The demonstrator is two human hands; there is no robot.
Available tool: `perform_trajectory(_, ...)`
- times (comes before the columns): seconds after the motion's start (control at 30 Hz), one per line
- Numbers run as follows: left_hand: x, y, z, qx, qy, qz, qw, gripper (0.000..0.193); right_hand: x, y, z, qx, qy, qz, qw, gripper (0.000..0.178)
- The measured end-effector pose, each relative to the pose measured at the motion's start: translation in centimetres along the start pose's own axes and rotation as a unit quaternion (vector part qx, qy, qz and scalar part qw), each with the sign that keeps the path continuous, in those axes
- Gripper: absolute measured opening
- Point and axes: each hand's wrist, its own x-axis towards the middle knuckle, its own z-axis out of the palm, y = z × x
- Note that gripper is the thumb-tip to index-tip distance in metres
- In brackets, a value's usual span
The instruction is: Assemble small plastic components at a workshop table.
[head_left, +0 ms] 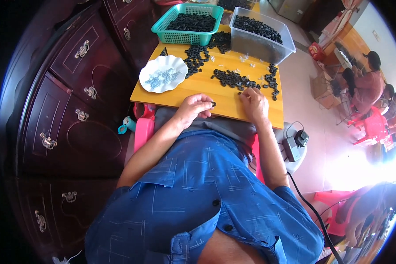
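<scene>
The grip of the left hand (195, 106) was closed on a small, round black piece (213, 104), pinched between thumb and forefinger just above the near edge of a flat, yellow wooden worktop (226, 110). The grip of the right hand (254, 104) had its fingers bent down toward the surface, at the near end of a scattered band of small black ring-shaped pieces (233, 79); whether it grasped one could not be told, as the fingertips were hidden.

More black rings lay in a strip along the right side and in a larger spill toward the far edge. Small clear bits (244, 57) were strewn among them. To the left, beyond the left hand, stood a white dish with a wavy rim (163, 60), holding many tiny clear pieces (160, 79). At the far end, a green plastic mesh basket (180, 38) and a translucent rectangular plastic bin (264, 52) stood side by side, both heaped with black pieces.

A dark red-brown wooden cabinet (105, 86) with ornate metal handles rose on the left.
</scene>
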Motion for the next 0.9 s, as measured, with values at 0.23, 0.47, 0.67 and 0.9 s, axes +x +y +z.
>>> perform_trajectory(0.23,0.1,0.0,0.0,0.011,-0.004,0.001,1.0,0.017,-0.1,-0.1,-0.4,0.015,-0.002,0.02,1.0,0.012)
perform_trajectory(0.47,0.6,-0.2,1.0,0.03,0.027,0.0,0.999,0.016,-0.4,0.3,1.0,-0.027,0.032,0.013,0.999,0.011)
perform_trajectory(0.67,1.0,-0.9,1.4,0.05,0.061,0.027,0.996,0.015,-0.4,-0.2,1.0,-0.031,0.048,0.007,0.998,0.009)
perform_trajectory(0.9,0.3,-0.2,1.7,0.122,0.057,0.043,0.99,0.013,-1.0,0.0,0.1,0.028,0.126,0.018,0.991,0.009)
